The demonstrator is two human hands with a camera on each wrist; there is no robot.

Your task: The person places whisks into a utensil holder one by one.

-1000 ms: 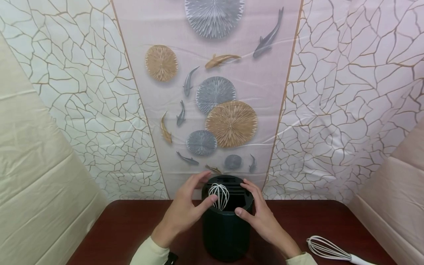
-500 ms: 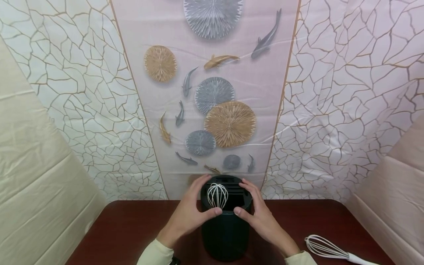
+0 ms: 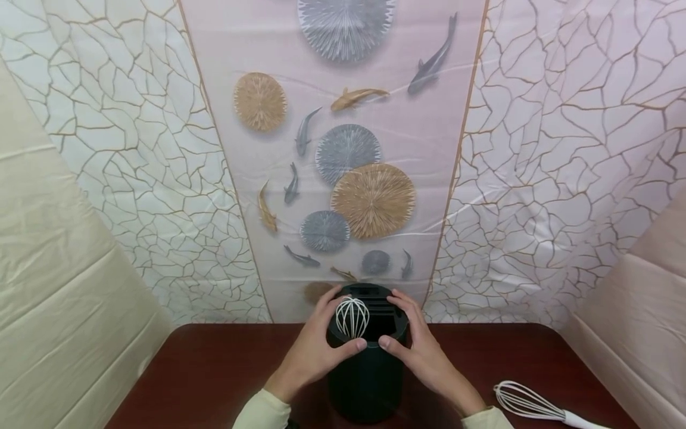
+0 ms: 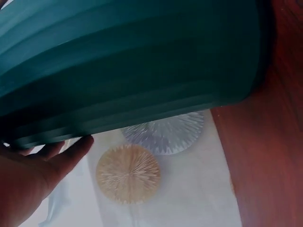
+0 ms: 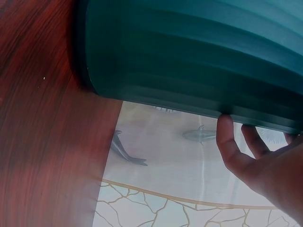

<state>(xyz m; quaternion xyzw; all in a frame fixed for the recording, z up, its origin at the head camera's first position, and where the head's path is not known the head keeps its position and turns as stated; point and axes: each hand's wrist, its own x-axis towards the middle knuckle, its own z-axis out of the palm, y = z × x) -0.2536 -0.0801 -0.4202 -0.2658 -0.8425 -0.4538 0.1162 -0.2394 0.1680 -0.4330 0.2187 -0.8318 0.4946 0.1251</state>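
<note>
A dark green, ribbed utensil holder [image 3: 365, 384] stands upright on the table in the head view. My left hand [image 3: 317, 345] grips its upper left side, thumb across the front rim and fingers around the back. On the opposite side my right hand [image 3: 424, 351] holds it the same way; the two thumb tips nearly meet. A white whisk [image 3: 352, 319] stands in the left part of the holder, wires up, its handle hidden inside. In both wrist views, fingertips [image 4: 85, 142] and fingertips [image 5: 225, 122] press against the ribbed wall.
A second white whisk [image 3: 527, 400] lies on the dark red wooden table [image 3: 225, 369] at the right, handle towards the near right. Behind the table hangs a patterned cloth [image 3: 370, 202] with fish and round motifs. Pale padded panels [image 3: 69, 268] flank both sides.
My left hand has moved right and closed in on the holder; its thumb has slid from beside the whisk's wires along the front rim. The right hand has barely moved.
</note>
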